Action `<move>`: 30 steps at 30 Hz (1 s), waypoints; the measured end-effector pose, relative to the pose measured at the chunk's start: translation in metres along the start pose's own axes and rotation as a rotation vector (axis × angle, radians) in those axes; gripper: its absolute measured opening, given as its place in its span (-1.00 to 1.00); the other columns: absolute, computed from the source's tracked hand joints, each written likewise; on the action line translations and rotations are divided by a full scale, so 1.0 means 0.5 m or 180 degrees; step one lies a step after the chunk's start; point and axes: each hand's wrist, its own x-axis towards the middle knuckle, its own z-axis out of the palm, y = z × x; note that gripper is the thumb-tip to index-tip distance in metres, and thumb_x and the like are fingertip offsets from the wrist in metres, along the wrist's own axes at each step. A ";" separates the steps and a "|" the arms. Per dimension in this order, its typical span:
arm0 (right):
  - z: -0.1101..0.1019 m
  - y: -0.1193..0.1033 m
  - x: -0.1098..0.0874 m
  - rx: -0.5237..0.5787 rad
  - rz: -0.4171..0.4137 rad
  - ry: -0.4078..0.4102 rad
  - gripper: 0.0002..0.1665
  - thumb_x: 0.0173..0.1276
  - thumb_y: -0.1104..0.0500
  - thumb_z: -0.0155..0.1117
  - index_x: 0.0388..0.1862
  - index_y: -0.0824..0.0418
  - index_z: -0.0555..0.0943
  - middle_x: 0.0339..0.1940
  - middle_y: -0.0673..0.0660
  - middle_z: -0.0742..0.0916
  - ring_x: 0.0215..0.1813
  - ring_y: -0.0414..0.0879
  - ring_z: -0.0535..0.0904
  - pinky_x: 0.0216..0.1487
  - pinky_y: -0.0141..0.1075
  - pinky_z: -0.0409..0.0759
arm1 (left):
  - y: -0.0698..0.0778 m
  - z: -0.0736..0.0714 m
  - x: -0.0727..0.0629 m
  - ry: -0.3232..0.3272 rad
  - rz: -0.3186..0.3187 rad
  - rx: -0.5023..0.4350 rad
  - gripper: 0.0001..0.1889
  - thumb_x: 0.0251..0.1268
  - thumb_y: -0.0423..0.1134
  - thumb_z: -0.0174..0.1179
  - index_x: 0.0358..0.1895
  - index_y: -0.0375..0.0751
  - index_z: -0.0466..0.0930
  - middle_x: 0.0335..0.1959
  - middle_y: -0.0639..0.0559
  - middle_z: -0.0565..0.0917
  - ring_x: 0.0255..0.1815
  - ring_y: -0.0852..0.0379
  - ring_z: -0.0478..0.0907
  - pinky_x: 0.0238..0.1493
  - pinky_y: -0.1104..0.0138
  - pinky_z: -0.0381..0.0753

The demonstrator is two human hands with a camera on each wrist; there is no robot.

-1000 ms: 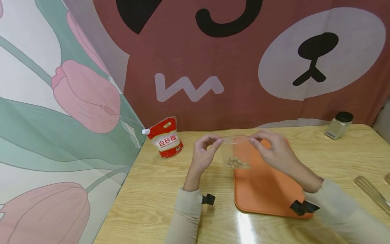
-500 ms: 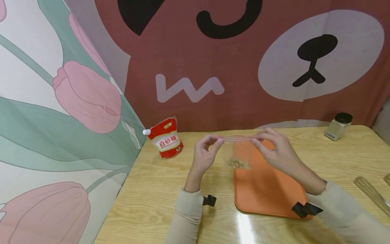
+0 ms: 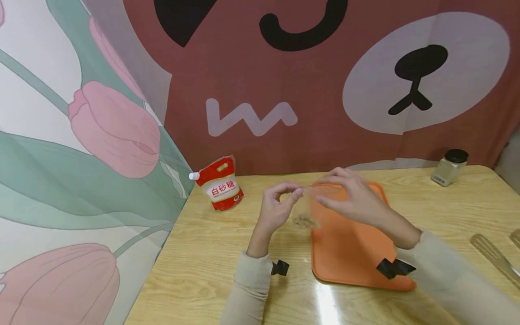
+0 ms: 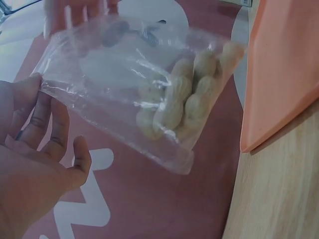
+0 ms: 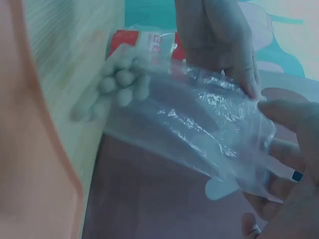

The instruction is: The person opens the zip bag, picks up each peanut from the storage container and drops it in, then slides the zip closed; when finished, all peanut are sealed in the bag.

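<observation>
A clear plastic zip bag (image 4: 104, 64) hangs above the table with several unshelled peanuts (image 4: 174, 102) gathered at its bottom. My left hand (image 3: 274, 212) pinches the bag's top edge at one end between thumb and index finger. Close by on the other side, my right hand (image 3: 359, 201) is at the bag's mouth, its thumb and fingers spread apart. In the right wrist view, the right thumb (image 5: 284, 112) lies close to the left fingertips, and the other right fingers lie along the bag's top. Whether the bag's seal is closed cannot be seen.
An orange cutting board (image 3: 345, 262) lies below the right hand. At the back left stands a red sugar pouch (image 3: 223, 185) with a white cap. A black-lidded jar (image 3: 448, 169) is at the back right, and a slotted spatula (image 3: 491, 250) lies at the right.
My right hand has moved left toward the left hand, its thumb and fingers parting from their pinch on the bag's top. The peanuts have swung slightly left.
</observation>
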 end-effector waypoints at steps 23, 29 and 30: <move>0.019 -0.025 0.035 -0.0029 -0.0451 0.0007 -0.95 0.28 0.33 0.41 -0.36 0.21 0.72 -0.37 -0.04 0.73 -0.24 -0.07 0.57 -0.11 -0.04 0.26 | 0.016 0.000 0.000 -0.0203 0.0006 -0.0084 -0.89 0.35 -0.48 0.23 -0.17 -0.42 0.73 -0.25 -0.23 0.71 -0.18 0.05 0.61 -0.01 -0.05 0.56; 0.025 -0.028 0.035 -0.0044 -0.0430 0.0070 -0.93 0.26 0.35 0.40 -0.37 0.21 0.71 -0.39 -0.04 0.72 -0.24 -0.06 0.56 -0.11 -0.03 0.20 | 0.017 0.009 0.001 -0.0072 0.0047 -0.0022 -0.90 0.30 -0.57 0.22 -0.22 -0.48 0.71 -0.29 -0.29 0.70 -0.20 0.08 0.59 0.02 0.14 0.57; 0.025 -0.028 0.035 -0.0039 -0.0432 0.0082 -0.91 0.25 0.37 0.40 -0.37 0.20 0.71 -0.38 -0.04 0.73 -0.25 -0.07 0.56 -0.11 -0.04 0.20 | 0.019 0.010 0.001 -0.0060 0.0043 -0.0010 -0.90 0.30 -0.58 0.21 -0.22 -0.50 0.71 -0.29 -0.30 0.69 -0.20 0.08 0.58 0.02 0.18 0.56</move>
